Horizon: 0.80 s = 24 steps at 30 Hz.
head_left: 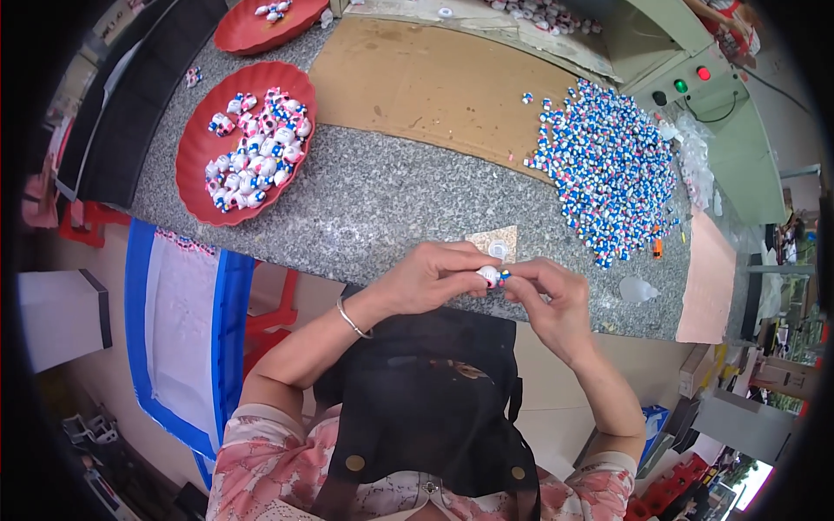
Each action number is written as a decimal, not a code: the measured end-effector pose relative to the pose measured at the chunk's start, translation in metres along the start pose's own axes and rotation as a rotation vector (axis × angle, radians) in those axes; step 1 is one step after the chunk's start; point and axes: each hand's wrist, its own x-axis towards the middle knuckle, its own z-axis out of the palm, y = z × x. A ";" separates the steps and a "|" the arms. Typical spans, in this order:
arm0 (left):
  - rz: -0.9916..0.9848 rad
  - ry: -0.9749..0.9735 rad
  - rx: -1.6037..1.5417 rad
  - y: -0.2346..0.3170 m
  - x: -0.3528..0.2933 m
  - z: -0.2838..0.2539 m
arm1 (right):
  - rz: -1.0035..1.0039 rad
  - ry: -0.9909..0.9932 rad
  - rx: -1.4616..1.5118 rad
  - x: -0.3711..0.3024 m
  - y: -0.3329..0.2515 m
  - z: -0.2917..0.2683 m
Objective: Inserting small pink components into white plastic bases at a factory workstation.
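Left hand (pixel 426 280): thumb and fingers pinching a small white piece (pixel 487 275). Right hand (pixel 556 304): thumb and index on a small blue-and-yellow piece (pixel 505 276), right up against the white one (can't tell if they're joined, fingertips cover the seam). Both pieces are held at the near edge of the speckled grey counter (pixel 382 191), just on my side of a small tan square (pixel 507 236) with a pale round disc (pixel 498 250) on it. Big heap of tiny blue, white and pink parts (pixel 608 169) to the right, partly over a cardboard sheet (pixel 417 82). Red scalloped bowl (pixel 198 187) to the left, holding white, blue and pink figures (pixel 256 165). Second red bowl (pixel 252 36) beyond it, few figures inside. Orange item (pixel 658 249) by the heap's near right edge.
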 end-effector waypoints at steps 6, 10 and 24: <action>-0.102 0.038 -0.155 0.012 -0.004 0.000 | -0.155 0.062 -0.048 0.003 -0.013 0.015; -0.156 0.050 -0.130 0.013 -0.026 -0.007 | -0.179 0.026 -0.128 0.004 -0.021 0.029; 0.218 0.578 1.419 0.091 -0.094 -0.176 | -0.406 -0.142 -0.286 0.120 0.003 0.060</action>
